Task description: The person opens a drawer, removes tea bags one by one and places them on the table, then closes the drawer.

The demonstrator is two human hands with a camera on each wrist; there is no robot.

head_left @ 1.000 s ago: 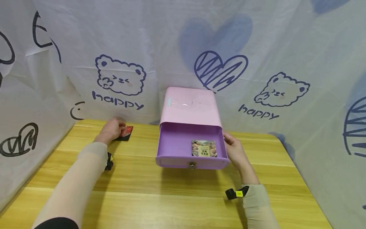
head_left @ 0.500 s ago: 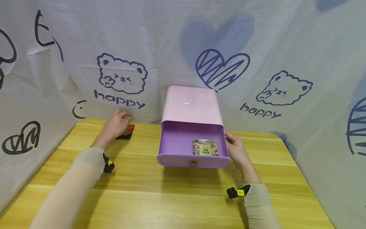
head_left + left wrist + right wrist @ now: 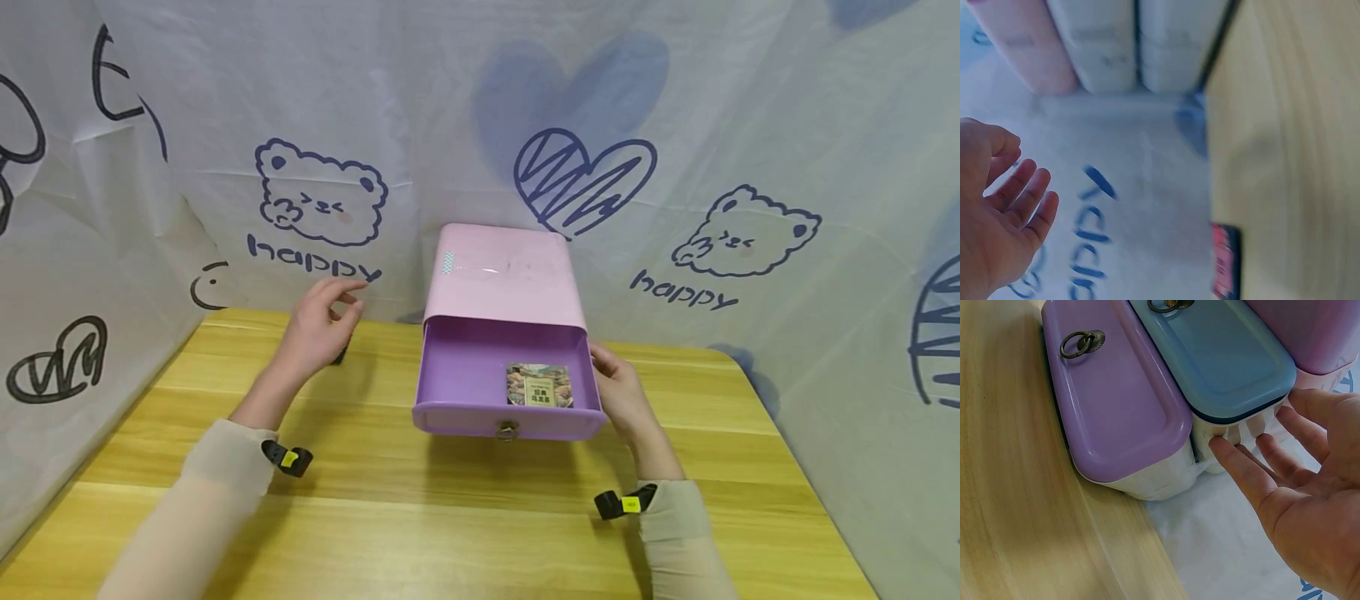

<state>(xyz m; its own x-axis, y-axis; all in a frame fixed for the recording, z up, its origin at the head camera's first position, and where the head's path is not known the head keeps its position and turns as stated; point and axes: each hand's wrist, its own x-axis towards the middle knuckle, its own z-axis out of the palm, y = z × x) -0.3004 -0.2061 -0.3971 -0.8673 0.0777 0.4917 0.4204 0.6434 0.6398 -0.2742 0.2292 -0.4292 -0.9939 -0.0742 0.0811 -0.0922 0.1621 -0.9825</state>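
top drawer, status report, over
Left hand holding nothing. Right hand touching side of drawer unit. Top drawer open, oolong tea packet inside. Nothing seen blocking it.

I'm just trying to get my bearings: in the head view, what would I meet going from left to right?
Left heart drawing → left hand → pink cabinet → right hand → right bear drawing.

Head view: from above, facing the far edge of the table (image 3: pixel 465 533). Wrist views: rolled sideways, from either side of the drawers (image 3: pixel 1129 406), which both share; the right is nearer.
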